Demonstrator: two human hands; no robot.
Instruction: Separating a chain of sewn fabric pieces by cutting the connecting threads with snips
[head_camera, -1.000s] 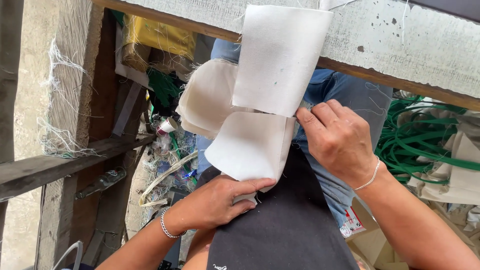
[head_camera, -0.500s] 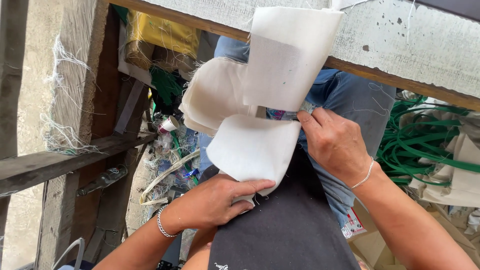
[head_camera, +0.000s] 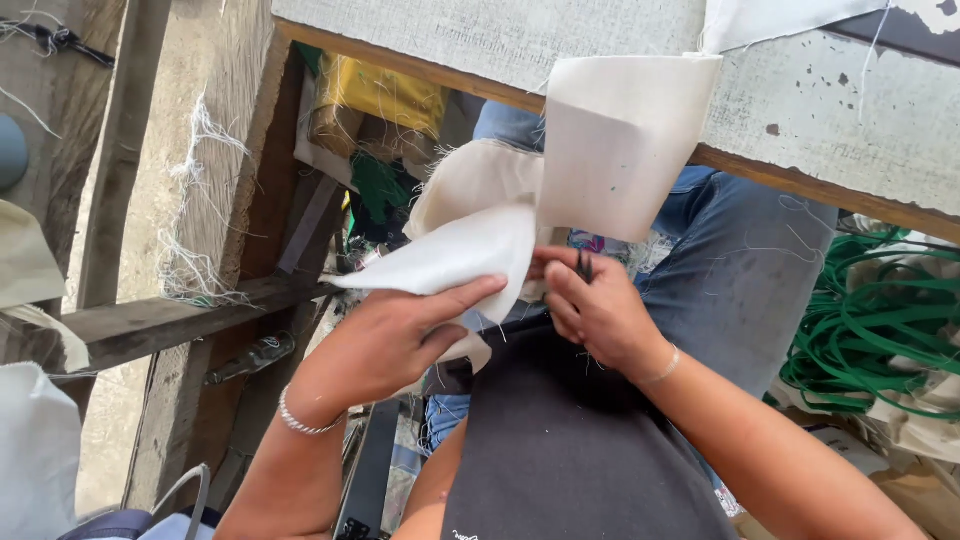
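L hand (head_camera: 385, 335) now higher on cream cloth (head_camera: 450, 255); R hand (head_camera: 595, 305) lower, nearer it.

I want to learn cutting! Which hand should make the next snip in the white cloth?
Probably the right hand: it holds the small dark scissors right at the white cloth. The left hand is busy pinching that cloth.

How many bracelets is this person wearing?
2. A silver chain bracelet circles the wrist of the left hand, and a thin pale band circles the wrist of the right hand. None looks hidden.
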